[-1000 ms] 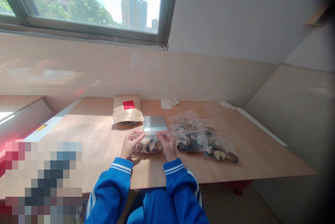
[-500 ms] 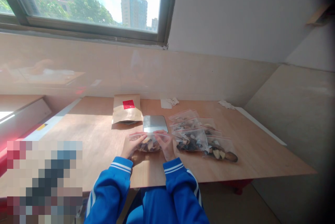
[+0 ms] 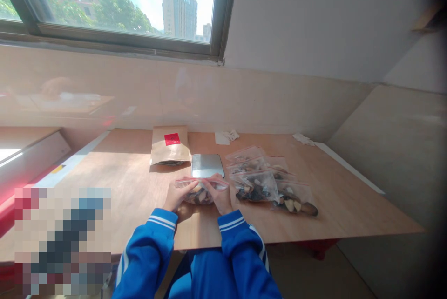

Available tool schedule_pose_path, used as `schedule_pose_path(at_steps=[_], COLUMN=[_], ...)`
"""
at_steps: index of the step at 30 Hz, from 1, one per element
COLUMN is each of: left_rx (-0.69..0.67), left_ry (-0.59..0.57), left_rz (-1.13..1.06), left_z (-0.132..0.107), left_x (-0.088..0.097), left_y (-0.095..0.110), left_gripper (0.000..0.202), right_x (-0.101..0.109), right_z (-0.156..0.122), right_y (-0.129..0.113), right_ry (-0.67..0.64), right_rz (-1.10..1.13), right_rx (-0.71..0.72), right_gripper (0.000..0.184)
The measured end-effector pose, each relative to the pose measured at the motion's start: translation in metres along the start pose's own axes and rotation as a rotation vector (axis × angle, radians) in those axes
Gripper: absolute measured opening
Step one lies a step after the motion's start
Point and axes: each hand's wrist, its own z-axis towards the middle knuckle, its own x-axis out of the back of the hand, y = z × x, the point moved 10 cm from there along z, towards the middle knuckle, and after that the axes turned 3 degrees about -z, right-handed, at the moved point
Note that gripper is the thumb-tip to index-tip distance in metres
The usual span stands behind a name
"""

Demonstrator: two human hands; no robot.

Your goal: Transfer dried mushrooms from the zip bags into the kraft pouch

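Left hand (image 3: 174, 196) and right hand (image 3: 223, 197) pinched a clear bag (image 3: 199, 197)

The clear bag was right between the two hands, with its top edge caught in both grips. Each thumb pressed on the front near the red strip, and the thumb tips came close together at the middle. The other fingers went around behind, where they were mostly hidden. The bag sat low, near the front of the wooden table (image 3: 139, 201); its bottom may have touched the wood, but I could not tell.

Both arms reached forward from the person's body, in blue sleeves (image 3: 146, 243) with white stripes at the cuffs. The hands leaned in toward each other, left on one side and right on the other.

The bag was see-through and puffy, with dark brown and pale bits inside.

Just past it lay a flat silver plate (image 3: 207, 165). A brown paper bag (image 3: 170, 152) with a red square on it was beside the plate, to the left. To the right of the hands, more clear bags (image 3: 258, 185) lay in a heap, filled with dark and light pieces. White paper (image 3: 222, 138) lay at the back, near the wall.
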Motion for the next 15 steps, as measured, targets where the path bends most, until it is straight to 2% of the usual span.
schedule_pose_path(at_steps=[6, 10, 15], left_rx=[-0.012, -0.025, -0.073], left_ry=[0.017, -0.028, 0.01], left_rz=[0.02, 0.048, 0.181], left_z=[-0.003, -0.005, -0.002], left_x=[-0.004, -0.01, -0.003], left_y=[0.011, 0.017, 0.015], left_gripper=[0.027, 0.026, 0.024], right_x=[-0.004, -0.006, -0.006], right_z=[0.0, 0.0, 0.0], right_y=[0.0, 0.001, 0.002], right_ry=[-0.009, -0.022, -0.005], right_rz=[-0.015, -0.003, 0.017], right_rx=[0.0, -0.013, -0.03], right_gripper=[0.018, 0.018, 0.019])
